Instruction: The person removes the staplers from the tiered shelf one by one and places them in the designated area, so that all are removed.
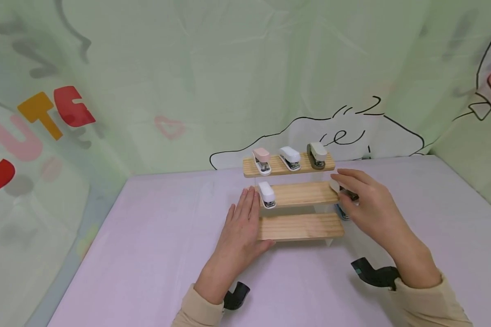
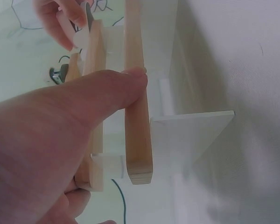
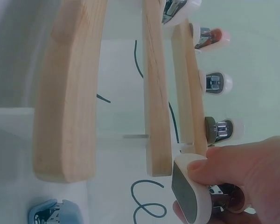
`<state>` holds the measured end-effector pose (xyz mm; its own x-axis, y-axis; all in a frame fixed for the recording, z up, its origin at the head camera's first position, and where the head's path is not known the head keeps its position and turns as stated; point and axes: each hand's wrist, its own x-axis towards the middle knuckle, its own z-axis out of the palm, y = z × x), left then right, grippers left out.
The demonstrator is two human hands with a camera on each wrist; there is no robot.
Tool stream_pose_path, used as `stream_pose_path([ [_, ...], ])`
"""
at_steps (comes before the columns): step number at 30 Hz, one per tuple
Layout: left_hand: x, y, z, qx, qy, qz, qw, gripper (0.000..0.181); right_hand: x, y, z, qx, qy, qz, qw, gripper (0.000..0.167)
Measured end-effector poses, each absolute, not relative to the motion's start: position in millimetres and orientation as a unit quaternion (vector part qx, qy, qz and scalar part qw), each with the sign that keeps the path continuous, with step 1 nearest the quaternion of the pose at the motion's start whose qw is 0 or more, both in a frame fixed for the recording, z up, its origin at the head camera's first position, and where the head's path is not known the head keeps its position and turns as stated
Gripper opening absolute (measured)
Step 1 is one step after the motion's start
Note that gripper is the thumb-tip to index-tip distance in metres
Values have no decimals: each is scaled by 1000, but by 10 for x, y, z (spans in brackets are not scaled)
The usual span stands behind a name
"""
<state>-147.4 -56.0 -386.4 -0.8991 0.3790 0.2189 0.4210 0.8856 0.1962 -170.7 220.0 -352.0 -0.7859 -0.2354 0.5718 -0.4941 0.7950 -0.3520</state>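
A three-step wooden display rack (image 1: 300,227) with pale supports stands on the table. My right hand (image 1: 374,209) pinches a white stapler (image 3: 203,189) by the right end of the middle board; its grey underside shows in the right wrist view. My left hand (image 1: 241,227) rests along the rack's left side, fingers straight. Its thumb (image 2: 126,86) touches the lowest board's front edge. One white stapler (image 1: 267,194) stands at the left of the middle board, beside the left fingertips. The top board bears a pink stapler (image 1: 262,160), a white-topped stapler (image 1: 290,157) and a grey-and-white stapler (image 1: 317,155).
A blue stapler (image 3: 56,212) is low down at the rack's right side, partly hidden by my right hand in the head view. The table has a pale lilac cover (image 1: 155,236). A green printed curtain (image 1: 212,81) hangs close behind the rack.
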Motion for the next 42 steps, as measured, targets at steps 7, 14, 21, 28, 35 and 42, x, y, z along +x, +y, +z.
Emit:
stream_pose_path([
  [7,-1472,-556,-3859,-206,-967,-120,85,113,-1718,2259,-3525,192,-912,246,265,46],
  [14,-1470,-556,-3854,-206,-968,-124,78,113,-1750,2368,-3555,181,-913,236,278,47],
  [21,-1471,-552,-3846,-205,-968,-126,72,113,-1767,2492,-3585,150,-923,235,264,47],
  [28,-1462,-546,-3838,-200,-969,-130,61,113,-1767,2630,-3621,112,-933,251,231,47],
  [35,-1455,-529,-3827,-203,-968,-136,60,113,-1734,2757,-3614,83,-941,268,191,42],
  [42,-1450,-541,-3828,-202,-966,-149,67,113,-1716,2933,-3604,60,-940,271,196,39],
])
